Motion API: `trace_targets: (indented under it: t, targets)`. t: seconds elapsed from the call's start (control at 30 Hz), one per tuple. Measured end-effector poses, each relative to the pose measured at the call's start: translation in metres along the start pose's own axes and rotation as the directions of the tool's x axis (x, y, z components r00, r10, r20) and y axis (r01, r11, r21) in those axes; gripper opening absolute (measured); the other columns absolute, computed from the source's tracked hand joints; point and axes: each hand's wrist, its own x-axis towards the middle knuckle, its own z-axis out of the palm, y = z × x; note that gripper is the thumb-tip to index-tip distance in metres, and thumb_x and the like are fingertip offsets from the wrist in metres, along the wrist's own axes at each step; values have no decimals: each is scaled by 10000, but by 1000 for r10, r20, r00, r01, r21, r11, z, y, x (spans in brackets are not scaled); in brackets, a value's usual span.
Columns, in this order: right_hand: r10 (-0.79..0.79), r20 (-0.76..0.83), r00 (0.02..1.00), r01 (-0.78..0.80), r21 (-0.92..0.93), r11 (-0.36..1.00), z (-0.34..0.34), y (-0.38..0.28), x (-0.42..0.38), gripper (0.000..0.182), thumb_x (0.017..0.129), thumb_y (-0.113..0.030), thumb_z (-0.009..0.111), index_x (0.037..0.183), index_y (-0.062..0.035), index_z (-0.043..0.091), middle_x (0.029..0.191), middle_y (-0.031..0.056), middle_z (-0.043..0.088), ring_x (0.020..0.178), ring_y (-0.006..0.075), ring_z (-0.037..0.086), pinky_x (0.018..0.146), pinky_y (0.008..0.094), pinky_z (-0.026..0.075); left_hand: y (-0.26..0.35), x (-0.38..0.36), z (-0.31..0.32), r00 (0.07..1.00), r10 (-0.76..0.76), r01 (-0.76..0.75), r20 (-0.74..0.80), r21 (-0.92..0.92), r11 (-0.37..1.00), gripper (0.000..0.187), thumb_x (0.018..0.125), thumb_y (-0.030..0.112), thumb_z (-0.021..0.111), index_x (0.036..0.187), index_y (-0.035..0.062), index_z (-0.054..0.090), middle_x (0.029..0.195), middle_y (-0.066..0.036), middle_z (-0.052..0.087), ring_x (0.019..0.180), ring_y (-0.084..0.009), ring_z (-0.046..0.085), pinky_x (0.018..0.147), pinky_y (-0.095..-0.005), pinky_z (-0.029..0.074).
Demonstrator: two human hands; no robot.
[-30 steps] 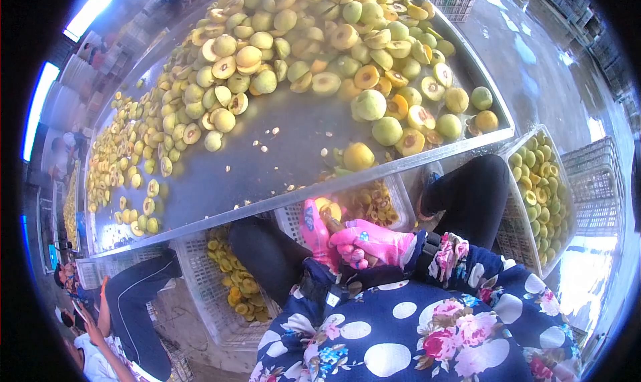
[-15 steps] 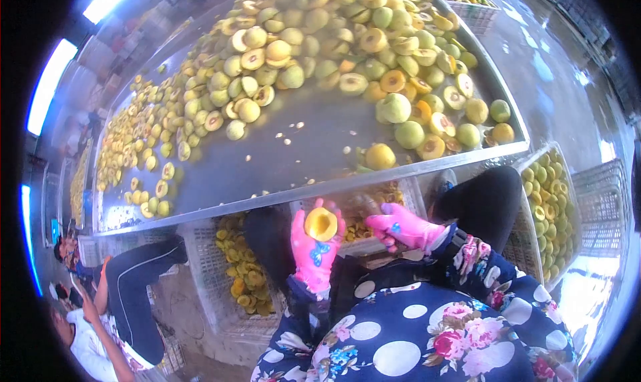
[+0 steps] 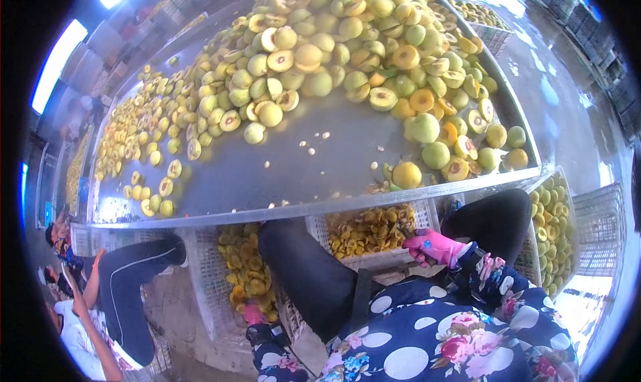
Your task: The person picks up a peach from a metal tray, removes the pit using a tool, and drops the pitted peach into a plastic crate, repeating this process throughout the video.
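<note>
My left hand (image 3: 254,313), in a pink glove, is low at the left, at the edge of a white plastic crate (image 3: 203,282) of yellow fruit halves (image 3: 248,265). Its fingers are blurred and partly out of sight. In a matching glove, my right hand (image 3: 435,248) is closed beside a second crate (image 3: 320,230) holding yellow fruit pieces (image 3: 370,230). Something small and dark shows at its fingertips, too blurred to name. A metal-rimmed table (image 3: 267,171) in front of me bears a heap of peach-like fruit (image 3: 320,45), many cut in half with stones showing.
Small pale bits (image 3: 312,151) lie on the table surface. To my right stand a crate of green-yellow halves (image 3: 553,228) and a white crate (image 3: 596,235). Another person's leg (image 3: 137,288) and arm (image 3: 93,315) are at the left. Another filled crate (image 3: 491,31) stands beyond the table.
My left hand has gone from in front of me down to the left crate. The hollowed fruit half it held is no longer visible there. My right hand has shifted slightly right and down.
</note>
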Motion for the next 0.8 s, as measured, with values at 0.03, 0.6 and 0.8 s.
trace_targets:
  t: [0.03,0.6,0.8]
  targets:
    - [10,-2,1000,-10,-1,1000,0,-1,-1,272,832,-266,597,666,-64,521,535,11,476,412,107,464,380,246,409,11,3,1,998,67,-67,-13,1,998,257,878,217,514,1005,5,586,911,-168,619,793,-317,586,673,-356,474]
    - [-132,-2,991,132,64,989,-28,-3,-26,309,829,-334,590,668,-83,510,546,-9,477,406,95,463,384,226,386,490,-265,-147,68,932,-966,357,-210,150,422,759,386,641,957,15,609,832,-178,641,797,-354,621,705,-414,488]
    - [-247,49,968,242,95,966,-45,6,-53,257,854,-282,578,866,-56,456,645,8,492,441,86,464,390,231,407,501,-254,-135,-53,868,-681,493,-654,330,480,762,389,648,1049,11,577,952,-152,637,871,-293,623,692,-373,504]
